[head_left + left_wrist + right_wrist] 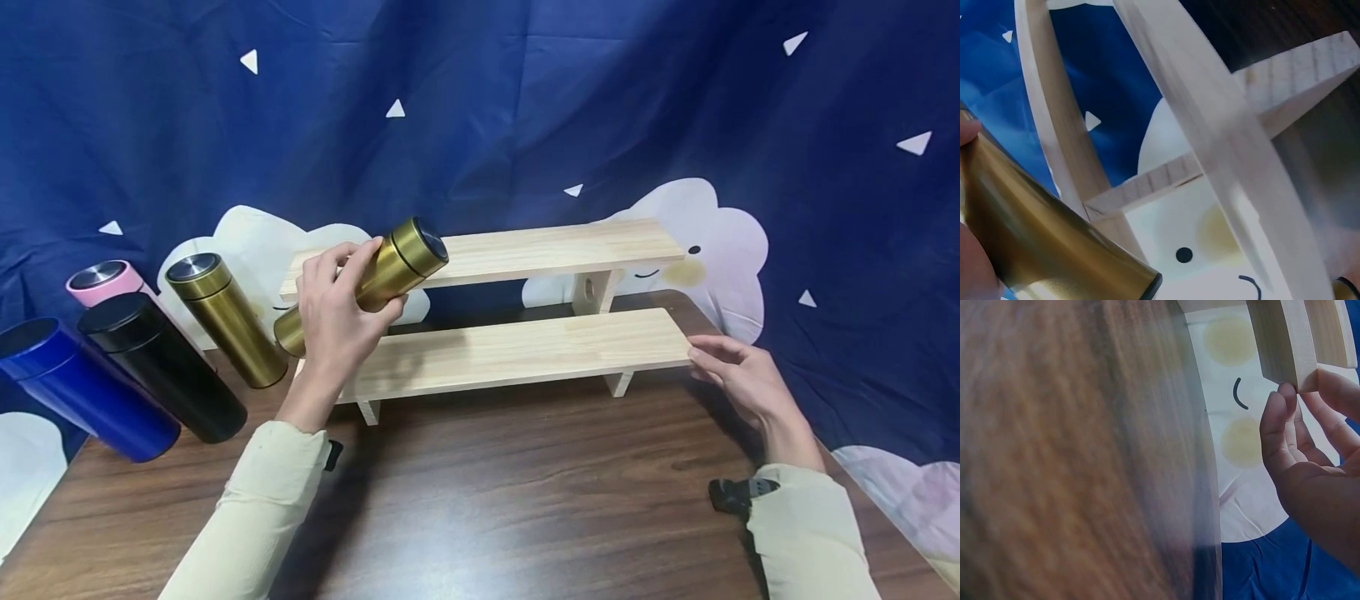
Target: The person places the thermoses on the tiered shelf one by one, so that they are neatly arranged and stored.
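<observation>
My left hand (333,312) grips a gold vacuum flask (401,262) round its body. The flask is tilted, its dark-topped lid pointing up to the right, in front of the left part of a two-tier wooden shelf (517,350). In the left wrist view, the gold flask (1054,225) appears beside the shelf's boards, with fingertips at its left. At the lower board's right end, my right hand (742,379) pinches the corner. The right wrist view has the thumb and fingers of that hand (1319,469) at the board's end (1304,350).
At the table's left stand a blue flask (90,396), a black flask (168,371), a pink flask (112,279) and a second gold flask (228,321), close together. Beneath everything lies the brown wooden table (510,492). A dark blue curtain (480,108) with white clouds hangs behind the shelf.
</observation>
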A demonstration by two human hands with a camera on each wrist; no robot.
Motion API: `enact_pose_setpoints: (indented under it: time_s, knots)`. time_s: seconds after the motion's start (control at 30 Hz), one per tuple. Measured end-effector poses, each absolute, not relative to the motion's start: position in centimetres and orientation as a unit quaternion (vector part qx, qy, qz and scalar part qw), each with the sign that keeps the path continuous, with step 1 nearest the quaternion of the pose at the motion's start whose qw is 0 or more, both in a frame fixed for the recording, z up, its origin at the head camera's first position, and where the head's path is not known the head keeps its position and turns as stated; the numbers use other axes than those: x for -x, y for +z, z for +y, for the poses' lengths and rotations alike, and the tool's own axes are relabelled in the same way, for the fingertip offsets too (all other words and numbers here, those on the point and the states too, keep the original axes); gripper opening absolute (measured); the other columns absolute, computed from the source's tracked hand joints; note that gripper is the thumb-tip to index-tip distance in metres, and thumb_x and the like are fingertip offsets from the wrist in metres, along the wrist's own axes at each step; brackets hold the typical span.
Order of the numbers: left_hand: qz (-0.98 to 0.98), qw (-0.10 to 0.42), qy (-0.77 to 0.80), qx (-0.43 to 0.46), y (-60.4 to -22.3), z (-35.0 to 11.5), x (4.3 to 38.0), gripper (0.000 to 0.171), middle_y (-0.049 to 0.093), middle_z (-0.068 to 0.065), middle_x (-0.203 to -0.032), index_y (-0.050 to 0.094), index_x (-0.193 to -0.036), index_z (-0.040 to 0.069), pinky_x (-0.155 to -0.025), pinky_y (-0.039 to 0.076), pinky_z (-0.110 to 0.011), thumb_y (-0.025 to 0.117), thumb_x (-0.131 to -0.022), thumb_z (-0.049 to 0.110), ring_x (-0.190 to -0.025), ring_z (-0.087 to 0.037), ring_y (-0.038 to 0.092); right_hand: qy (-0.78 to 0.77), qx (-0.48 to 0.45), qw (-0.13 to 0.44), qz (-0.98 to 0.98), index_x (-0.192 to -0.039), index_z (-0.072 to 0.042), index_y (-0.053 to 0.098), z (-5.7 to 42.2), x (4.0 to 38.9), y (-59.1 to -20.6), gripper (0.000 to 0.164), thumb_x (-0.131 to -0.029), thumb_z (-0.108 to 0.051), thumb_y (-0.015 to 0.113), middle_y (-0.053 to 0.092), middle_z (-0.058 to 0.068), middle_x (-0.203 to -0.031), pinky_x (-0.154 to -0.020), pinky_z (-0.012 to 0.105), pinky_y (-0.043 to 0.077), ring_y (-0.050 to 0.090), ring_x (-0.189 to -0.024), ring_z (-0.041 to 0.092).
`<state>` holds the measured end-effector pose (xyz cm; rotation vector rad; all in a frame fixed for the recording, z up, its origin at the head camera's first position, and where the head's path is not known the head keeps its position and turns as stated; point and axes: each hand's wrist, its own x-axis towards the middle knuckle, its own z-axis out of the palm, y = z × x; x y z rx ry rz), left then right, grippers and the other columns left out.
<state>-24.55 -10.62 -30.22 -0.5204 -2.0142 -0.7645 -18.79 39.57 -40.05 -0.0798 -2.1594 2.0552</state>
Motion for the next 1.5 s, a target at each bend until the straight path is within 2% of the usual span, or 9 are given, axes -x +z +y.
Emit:
enact_pose_setpoints:
  time_s: [0.2,0.77,1.5]
  knots:
    - [-0.812,0.451,-0.289,0.231,-29.5,-9.7,24.8,0.066,0.061,-0.015,-0.119,0.066,-0.132,0.013,-0.090,0.035,-0.053,0.085,-0.068,0.017,-0.106,-0.039,0.049,0.691,0.030,0.082,-0.718,-0.107,-0.014,0.073,39.6,18.9,-40.0,0.017,-0.093,-0.004,0.073,0.071,-0.009,-0.095,-0.075,0.019,0.055,0.067,-0.084,0.004]
    - [-0.810,0.451,-0.244,0.286,-28.0,-7.3,25.7,0.064,0.061,-0.011,-0.115,0.067,-0.131,0.015,-0.079,0.036,-0.051,0.084,-0.069,0.018,-0.100,-0.037,0.050,0.702,0.021,0.075,-0.708,-0.105,-0.015,0.073,39.8,19.0,-39.6,0.016,-0.093,-0.004,0.072,0.071,-0.008,-0.095,-0.075,0.019,0.055,0.068,-0.083,0.005]
    - [-0.827,0.433,-0.207,0.294,-25.0,-4.0,26.6,0.062,0.063,-0.009,-0.115,0.068,-0.131,0.017,-0.079,0.039,-0.048,0.082,-0.072,0.022,-0.103,-0.034,0.052,0.716,0.018,0.066,-0.695,-0.104,-0.015,0.075,39.7,18.9,-40.1,0.018,-0.093,-0.002,0.072,0.072,-0.006,-0.094,-0.075,0.020,0.056,0.069,-0.083,0.006]
